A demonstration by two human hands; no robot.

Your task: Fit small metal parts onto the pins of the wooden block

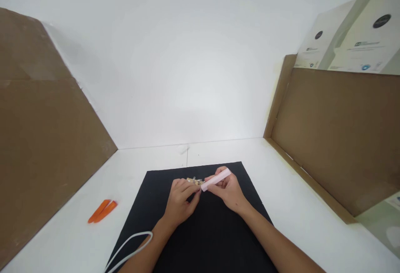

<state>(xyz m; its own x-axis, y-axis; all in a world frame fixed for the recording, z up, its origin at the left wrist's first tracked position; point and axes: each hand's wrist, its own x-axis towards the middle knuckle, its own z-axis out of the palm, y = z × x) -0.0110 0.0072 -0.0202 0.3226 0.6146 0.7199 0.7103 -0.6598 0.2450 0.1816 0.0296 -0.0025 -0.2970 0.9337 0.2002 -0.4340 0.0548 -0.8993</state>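
Here, the right hand [225,190] pinches a pink stick [216,179], its end at the small tan part [193,181] gripped in the left hand [178,203].

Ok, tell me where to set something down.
Bare mat lies between the forearms. Bare table lies right of the mat, up to the cardboard, and left of it, by the orange tools. Crowded: where the left hand and right hand meet at the pink stick.

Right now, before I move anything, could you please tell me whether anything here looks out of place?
One thing stands out: a white cable loops over the lower left corner of the black mat beside the left forearm, looking stray. A small white scrap also lies apart by the back wall.
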